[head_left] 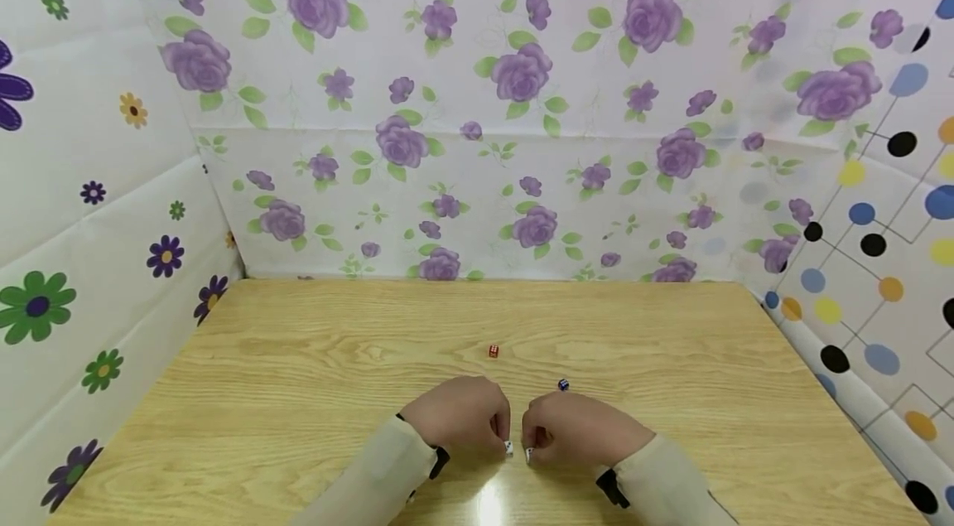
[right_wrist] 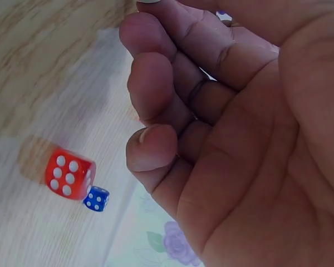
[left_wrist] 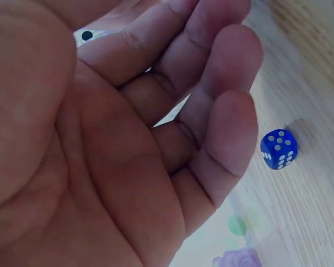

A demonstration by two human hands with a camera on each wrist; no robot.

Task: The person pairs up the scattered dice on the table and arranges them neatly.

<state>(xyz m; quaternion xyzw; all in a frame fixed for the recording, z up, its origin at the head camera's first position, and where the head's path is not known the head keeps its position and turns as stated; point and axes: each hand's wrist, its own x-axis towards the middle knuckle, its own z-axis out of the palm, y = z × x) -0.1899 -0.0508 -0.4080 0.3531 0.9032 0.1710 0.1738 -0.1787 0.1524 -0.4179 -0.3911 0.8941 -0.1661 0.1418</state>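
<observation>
In the head view, my left hand (head_left: 462,418) pinches a small white die (head_left: 509,447) between thumb and fingertips. Facing it across a narrow gap, my right hand (head_left: 585,428) pinches another white die (head_left: 530,455). A red die (head_left: 493,351) lies on the table beyond the left hand. Just past the right knuckles sits a blue die (head_left: 563,384). The left wrist view has a blue die (left_wrist: 279,149) beside the curled fingers. In the right wrist view, a red die (right_wrist: 70,173) stands in front of a smaller-looking blue die (right_wrist: 96,198). Both wrist views leave the pinched dice mostly hidden.
The wood-grain table (head_left: 335,344) extends around both hands. Behind it hangs a purple-flowered cloth (head_left: 477,203). A daisy-patterned sheet (head_left: 97,261) closes off the left side, and a dotted sheet (head_left: 857,261) the right.
</observation>
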